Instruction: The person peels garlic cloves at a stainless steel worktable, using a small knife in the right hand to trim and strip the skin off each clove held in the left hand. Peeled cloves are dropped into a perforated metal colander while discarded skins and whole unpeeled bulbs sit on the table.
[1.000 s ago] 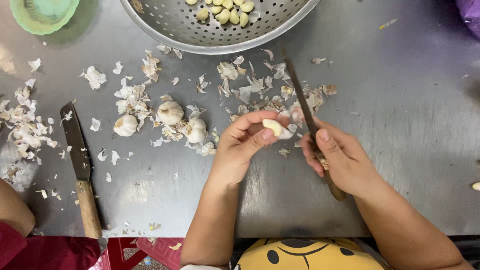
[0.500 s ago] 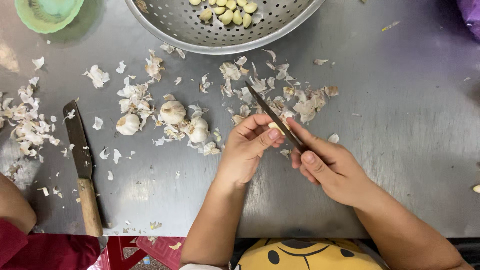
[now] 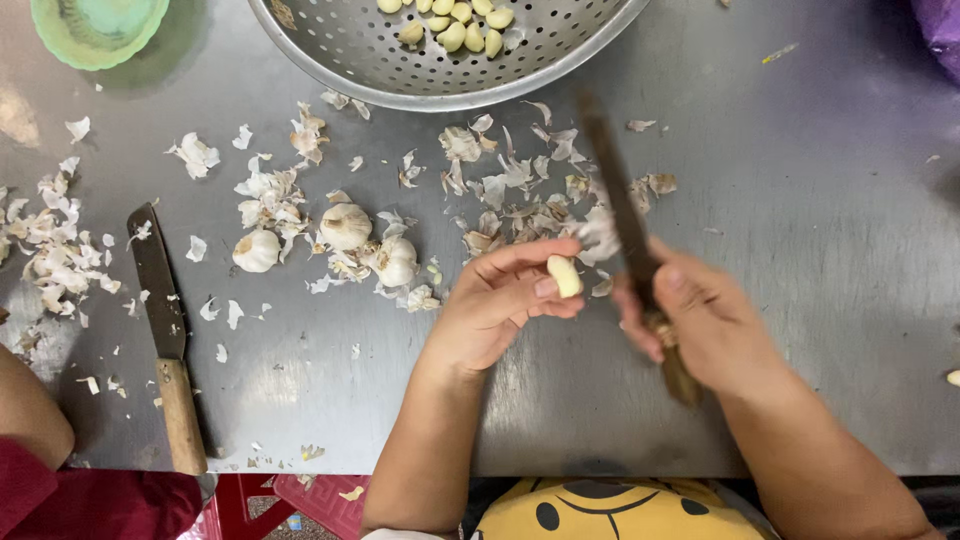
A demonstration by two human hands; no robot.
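Observation:
My left hand (image 3: 500,300) pinches a pale peeled garlic clove (image 3: 564,275) between thumb and fingers above the steel table (image 3: 800,200). Just to its right, my right hand (image 3: 700,325) grips a knife (image 3: 620,210) by its wooden handle, the dark blade pointing away from me, blurred. Whole garlic bulbs (image 3: 345,225) lie to the left of my left hand among papery skins (image 3: 520,190). A perforated metal colander (image 3: 440,60) at the far edge holds several peeled cloves (image 3: 450,25).
A second knife with a wooden handle (image 3: 165,330) lies at the left, near another person's arm in a red sleeve (image 3: 30,440). A green bowl (image 3: 95,30) stands at the far left corner. Garlic skins (image 3: 60,240) litter the left side.
The knife blade swung away from the clove and now points up the table. The clove, hidden by my fingers half a second ago, shows again in my left fingertips.

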